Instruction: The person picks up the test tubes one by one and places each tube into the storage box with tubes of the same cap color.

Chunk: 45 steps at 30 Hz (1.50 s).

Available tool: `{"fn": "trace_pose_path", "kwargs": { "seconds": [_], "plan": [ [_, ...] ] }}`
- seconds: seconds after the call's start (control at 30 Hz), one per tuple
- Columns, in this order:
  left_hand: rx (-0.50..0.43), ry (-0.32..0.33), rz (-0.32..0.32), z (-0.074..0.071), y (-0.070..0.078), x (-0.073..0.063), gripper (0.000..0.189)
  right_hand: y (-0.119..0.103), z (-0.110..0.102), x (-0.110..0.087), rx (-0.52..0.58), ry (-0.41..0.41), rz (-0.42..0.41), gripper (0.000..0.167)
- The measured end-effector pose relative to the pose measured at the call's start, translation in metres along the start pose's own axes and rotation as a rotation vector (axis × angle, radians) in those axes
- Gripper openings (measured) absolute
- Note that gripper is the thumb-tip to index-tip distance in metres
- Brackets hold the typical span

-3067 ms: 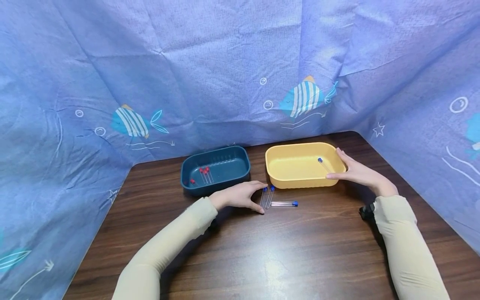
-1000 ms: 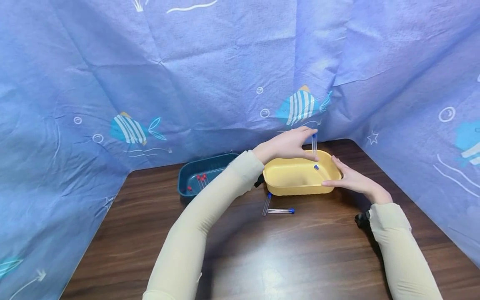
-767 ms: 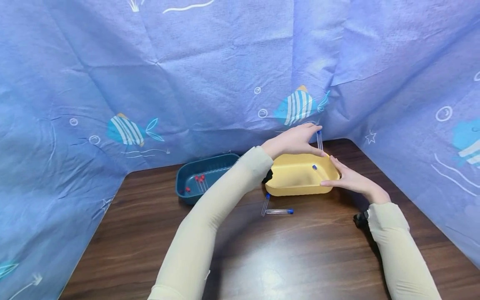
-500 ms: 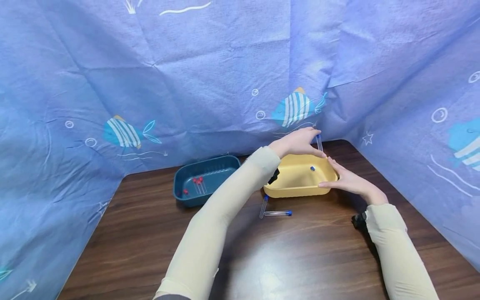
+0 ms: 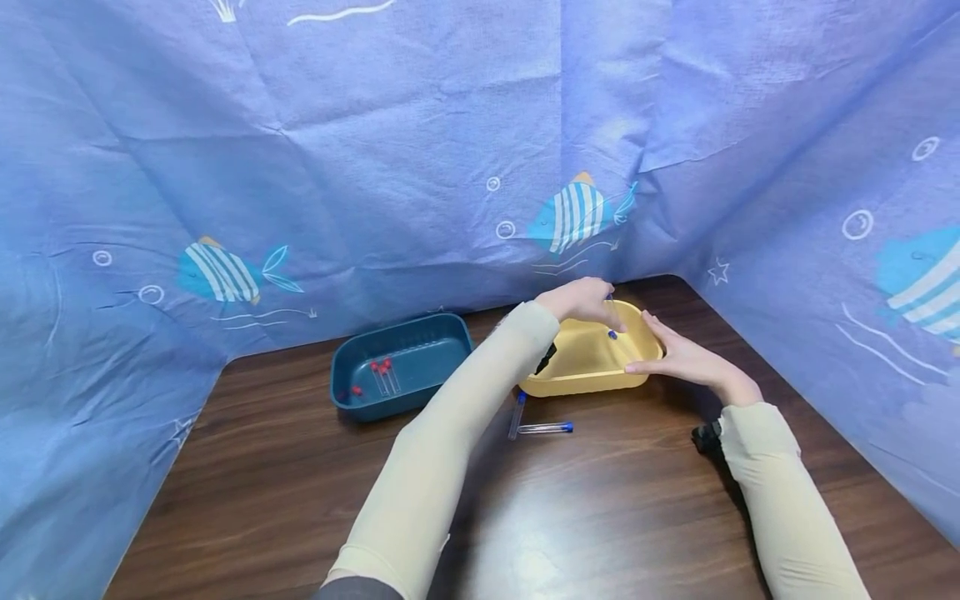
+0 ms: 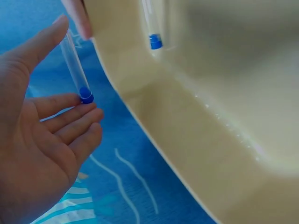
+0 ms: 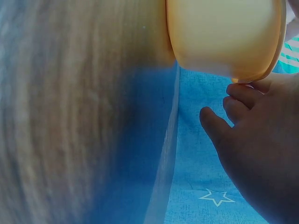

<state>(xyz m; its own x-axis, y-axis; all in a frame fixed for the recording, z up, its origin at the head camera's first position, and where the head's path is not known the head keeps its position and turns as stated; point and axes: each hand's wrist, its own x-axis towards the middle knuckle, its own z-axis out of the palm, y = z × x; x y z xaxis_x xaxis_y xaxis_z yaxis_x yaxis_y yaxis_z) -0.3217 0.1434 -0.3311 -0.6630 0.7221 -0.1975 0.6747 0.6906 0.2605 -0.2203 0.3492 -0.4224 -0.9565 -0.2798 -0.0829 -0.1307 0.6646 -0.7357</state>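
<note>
My left hand (image 5: 588, 302) is over the back right part of the yellow plastic bin (image 5: 585, 384). It pinches a clear test tube (image 6: 74, 65) lengthwise, thumb at one end and fingertips by the blue cap. A second blue-capped tube (image 6: 155, 42) lies inside the bin. My right hand (image 5: 690, 358) grips the bin's right end, thumb at the front wall and fingers at the far corner. Just in front of the bin, two more blue-capped tubes lie on the table: one tube (image 5: 517, 418) points away from me, the other tube (image 5: 543, 428) lies crosswise.
A dark teal bin (image 5: 401, 402) stands left of the yellow one, with several red-capped tubes (image 5: 386, 379) inside. Both bins sit near the back edge of the brown wooden table (image 5: 600, 500). A blue fish-print cloth (image 5: 420, 167) hangs behind and around.
My left hand has picked up one blue-capped tube from the table and carried it right, over the yellow bin, then lowered it. The right hand still holds the bin's end.
</note>
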Motion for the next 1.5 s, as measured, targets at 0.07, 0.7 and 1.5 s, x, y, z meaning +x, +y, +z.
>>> {"fn": "trace_pose_path", "kwargs": {
  "seconds": [0.07,0.7,1.5],
  "plan": [
    [-0.015,-0.018,-0.022,0.003,-0.004,0.000,0.084,-0.002,0.002,0.002,0.001,-0.001,-0.006,0.118],
    [0.095,-0.288,-0.073,0.007,0.005,0.008,0.082,-0.005,-0.004,0.000,-0.009,-0.002,-0.011,0.119],
    [0.143,-0.437,-0.124,0.021,0.013,0.020,0.092,-0.004,0.000,-0.001,-0.038,0.019,-0.013,0.119]
  ]
}}
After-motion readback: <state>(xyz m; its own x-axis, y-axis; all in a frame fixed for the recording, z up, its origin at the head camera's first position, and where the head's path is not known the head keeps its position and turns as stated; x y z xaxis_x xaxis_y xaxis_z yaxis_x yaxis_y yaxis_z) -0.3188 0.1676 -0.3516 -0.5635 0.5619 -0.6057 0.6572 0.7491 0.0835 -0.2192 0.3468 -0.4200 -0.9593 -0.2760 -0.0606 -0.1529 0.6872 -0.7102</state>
